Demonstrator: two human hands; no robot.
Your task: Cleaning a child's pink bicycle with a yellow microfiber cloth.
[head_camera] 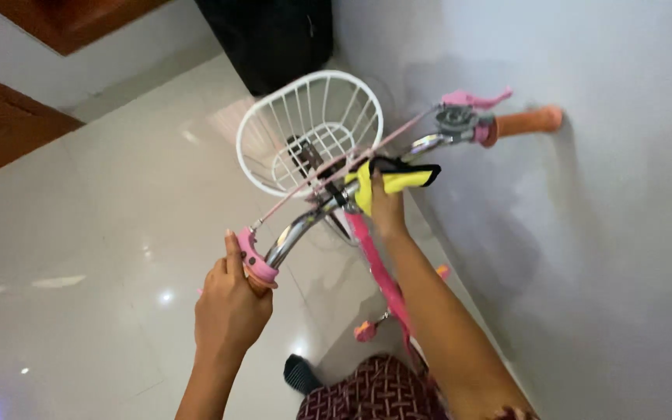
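Note:
A small pink bicycle (379, 272) stands against a pale wall, seen from above. My left hand (231, 307) is closed around its left handlebar grip, by the pink brake lever (249, 253). My right hand (386, 206) holds a yellow and black tool (394, 177) at the middle of the chrome handlebar (293, 233). A white wire basket (309, 132) hangs in front of the bar. The right grip (526, 122) is orange and touches the wall, with a pink brake lever (476, 99) beside it.
A glossy white tiled floor (95, 249) spreads to the left. A dark bag or bin (270, 39) stands beyond the basket. Brown wooden panels (1, 128) line the far left. The wall (585, 233) runs close along the right. My patterned clothing (375, 393) shows at the bottom.

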